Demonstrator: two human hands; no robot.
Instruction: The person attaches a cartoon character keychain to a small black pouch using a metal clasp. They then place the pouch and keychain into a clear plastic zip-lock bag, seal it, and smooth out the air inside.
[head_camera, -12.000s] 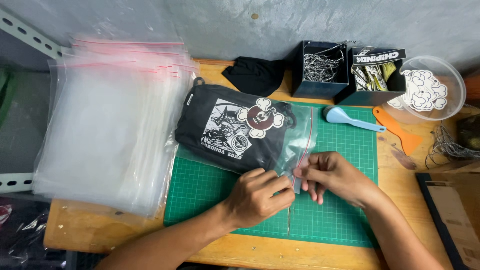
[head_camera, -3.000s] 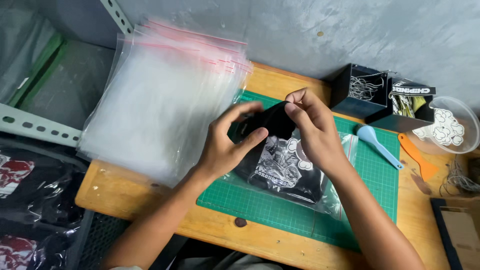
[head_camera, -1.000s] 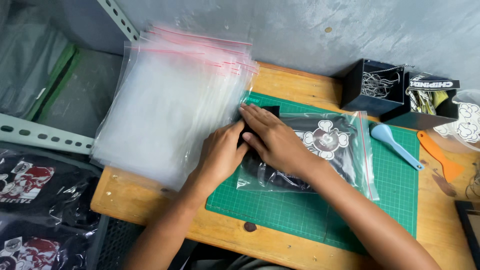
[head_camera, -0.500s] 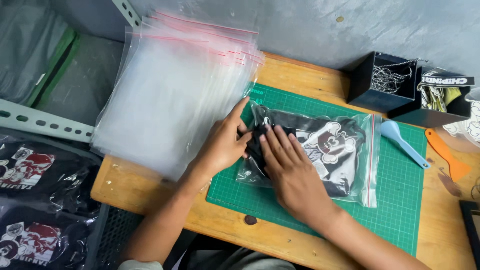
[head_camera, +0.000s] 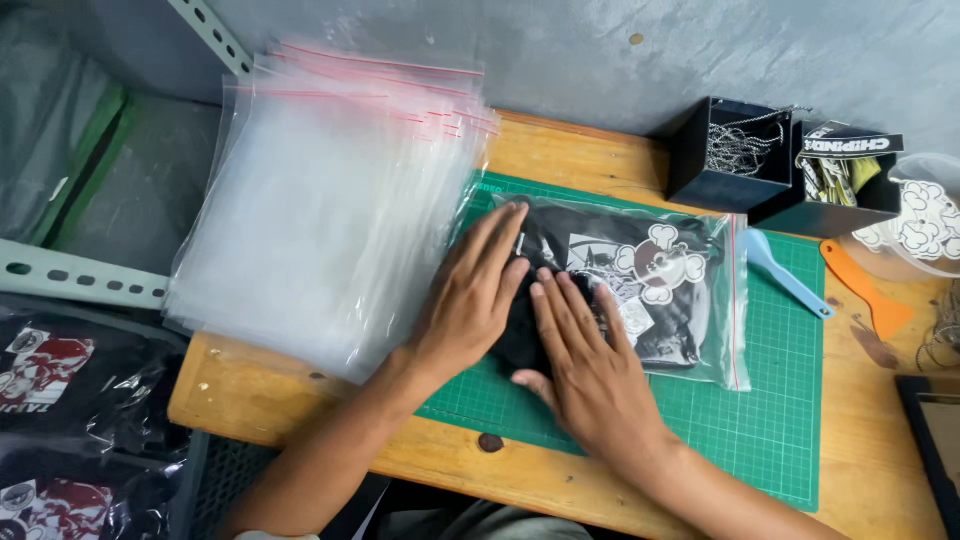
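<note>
A folded black shirt with a white cartoon print lies inside a clear zip bag (head_camera: 690, 300) on the green cutting mat (head_camera: 770, 420). My left hand (head_camera: 470, 300) lies flat on the bag's left end, fingers spread and pointing away from me. My right hand (head_camera: 585, 365) presses flat on the bag just beside it, nearer the front. Both palms are down and hold nothing. The bag's red-striped zip edge runs along its right side.
A thick stack of empty clear zip bags (head_camera: 330, 210) lies left of the mat. At the back right stand two black boxes (head_camera: 730, 155), a clear bowl of stickers (head_camera: 925, 230), a blue scoop (head_camera: 785, 270) and an orange scraper (head_camera: 870, 300). Bagged shirts (head_camera: 60, 400) sit low left.
The bag was held up in both hands, then laid down on the mat. My hands have flattened on it and slid toward its left end.
</note>
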